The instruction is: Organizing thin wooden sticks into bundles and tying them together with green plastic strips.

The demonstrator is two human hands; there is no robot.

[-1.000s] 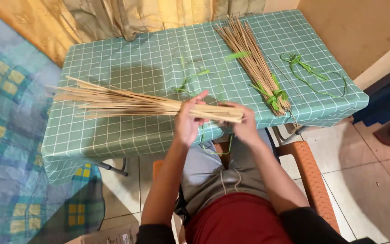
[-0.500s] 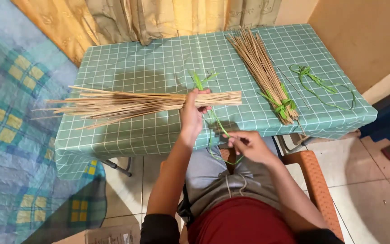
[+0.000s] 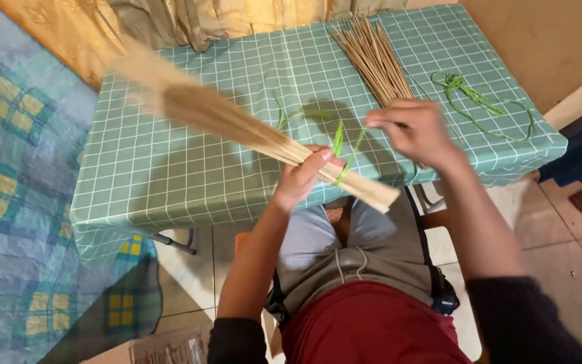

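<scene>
Above the table (image 3: 170, 175), the stick bundle (image 3: 250, 131) slants butt-end toward the person.

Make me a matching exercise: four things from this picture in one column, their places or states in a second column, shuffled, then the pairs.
Things:
1. bundle of sticks
2. second bundle of sticks
3. loose green strips
4. right hand

Places or states:
A. raised above the table edge, gripping no bundle
B. lying alone near the table's right end
C. gripped in the left hand, a green strip around it
D. lying on the table, fanned toward the curtain

Pairs: 1-C, 2-D, 3-B, 4-A
</scene>
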